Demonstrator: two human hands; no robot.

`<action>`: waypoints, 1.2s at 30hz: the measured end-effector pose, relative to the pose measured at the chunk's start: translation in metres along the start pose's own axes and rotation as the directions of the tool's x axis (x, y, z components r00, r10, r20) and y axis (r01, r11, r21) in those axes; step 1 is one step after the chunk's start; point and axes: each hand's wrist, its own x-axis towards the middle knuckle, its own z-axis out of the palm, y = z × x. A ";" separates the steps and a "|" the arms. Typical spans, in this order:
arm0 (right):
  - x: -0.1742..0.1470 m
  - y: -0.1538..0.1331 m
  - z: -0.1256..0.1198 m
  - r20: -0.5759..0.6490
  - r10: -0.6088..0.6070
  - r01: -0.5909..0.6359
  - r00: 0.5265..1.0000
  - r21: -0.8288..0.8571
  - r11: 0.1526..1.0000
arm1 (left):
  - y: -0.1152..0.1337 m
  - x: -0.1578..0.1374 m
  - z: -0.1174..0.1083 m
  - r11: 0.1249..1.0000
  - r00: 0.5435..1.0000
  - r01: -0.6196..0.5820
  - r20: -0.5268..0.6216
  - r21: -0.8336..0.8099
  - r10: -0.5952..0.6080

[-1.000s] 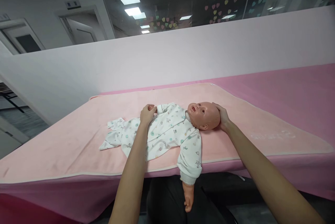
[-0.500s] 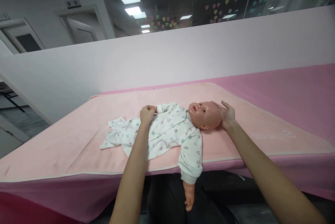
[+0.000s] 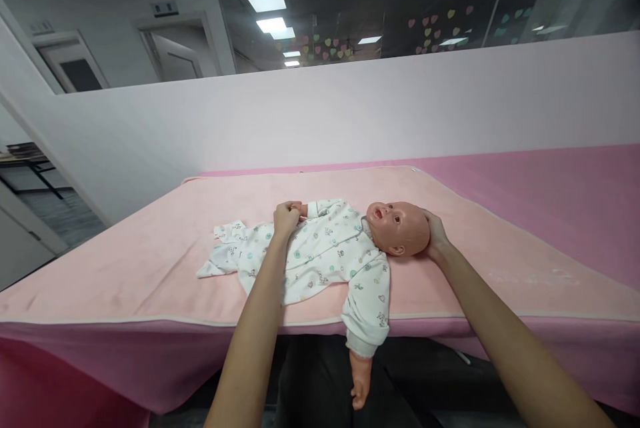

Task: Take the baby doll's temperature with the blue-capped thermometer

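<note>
A baby doll (image 3: pixel 320 251) in a white printed sleepsuit lies on its back on a peach blanket (image 3: pixel 165 228), its head to the right. My left hand (image 3: pixel 287 218) is closed around the doll's far hand. Cupped against the crown of the doll's head (image 3: pixel 400 229) is my right hand (image 3: pixel 435 235), its fingers mostly hidden behind the head. The doll's near arm (image 3: pixel 361 375) hangs over the front edge of the table, in front of my dark-clothed legs. The sleepsuit's legs lie flat toward the left.
Pink cloth (image 3: pixel 565 195) covers the table beneath the blanket. A white wall (image 3: pixel 380 115) rises directly behind, with dark glass and heart stickers above it. A dark table (image 3: pixel 30 161) stands beyond on the far left.
The view has shifted slightly, so the scene sits further right. My right hand's fingers, raised beside the doll's head before, now curve behind its crown. My left hand keeps its hold.
</note>
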 end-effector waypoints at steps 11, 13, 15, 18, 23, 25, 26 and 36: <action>-0.004 -0.005 0.003 0.071 0.114 -0.118 0.991 0.051 0.992 | 0.010 -0.005 -0.003 0.954 0.991 0.121 0.087 -0.273 -0.101; -0.003 -0.004 0.003 0.064 0.092 -0.094 0.994 0.043 0.995 | 0.010 -0.005 -0.002 0.953 0.992 0.118 0.081 -0.279 -0.099; -0.001 -0.002 0.001 0.050 0.066 -0.068 0.997 0.036 0.997 | 0.010 -0.005 -0.002 0.953 0.992 0.115 0.076 -0.279 -0.097; 0.005 0.001 -0.007 0.008 0.018 -0.018 1.000 0.045 0.999 | 0.009 -0.005 -0.001 0.954 0.992 0.114 0.078 -0.277 -0.095; 0.018 0.002 -0.029 -0.239 -0.102 0.131 0.966 0.106 0.986 | 0.007 -0.003 0.000 0.953 0.992 0.115 0.082 -0.281 -0.096; 0.020 0.000 -0.033 -0.301 -0.112 0.154 0.947 0.119 0.981 | 0.006 -0.003 -0.001 0.953 0.991 0.118 0.091 -0.279 -0.096; 0.019 -0.001 -0.032 -0.291 -0.106 0.146 0.951 0.121 0.982 | 0.006 -0.003 -0.002 0.953 0.991 0.119 0.098 -0.278 -0.095; -0.005 -0.005 0.002 0.083 0.074 -0.078 0.994 0.044 0.996 | 0.000 0.000 0.001 0.979 0.995 0.086 0.063 -0.183 -0.076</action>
